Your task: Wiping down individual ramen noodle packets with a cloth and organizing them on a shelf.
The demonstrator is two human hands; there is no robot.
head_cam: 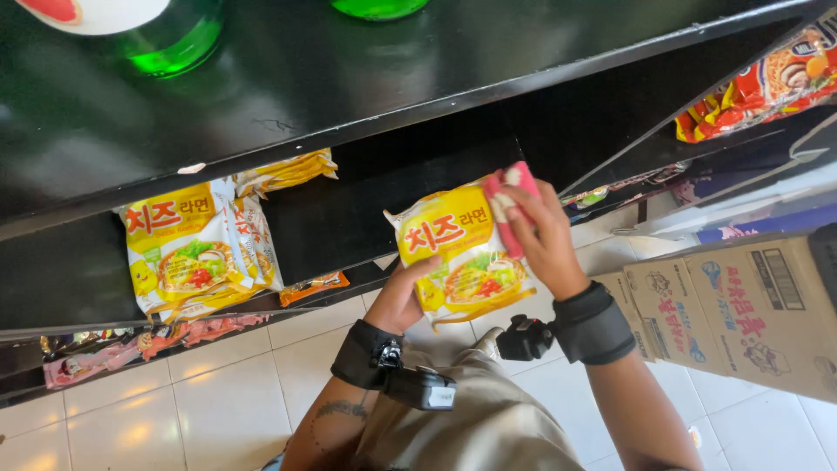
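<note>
So on the far left there's a stack of yellow plastic noodle packets (187, 253) leaning upright on the black lower shelf (331, 218), with a couple of green glass bottles (170, 39) up on the glossy black shelf top above. Moving right, the left hand (403, 301) is closed on the bottom left corner of one more yellow noodle packet with a red label and a bowl picture (458, 257), thumb on the front. The right hand (540, 240) is clamped on its top right corner along with a small pink and white wrapper (510, 205), so the packet sits stretched between both hands, right in front of the empty gap in the shelf. If you ask me, keeping it flat and face out while holding just the corners is the way to go, so the noodles inside don't crunch. Off to the right sits a brown cardboard carton (741, 305) on the white tiled floor (218, 401).
</note>
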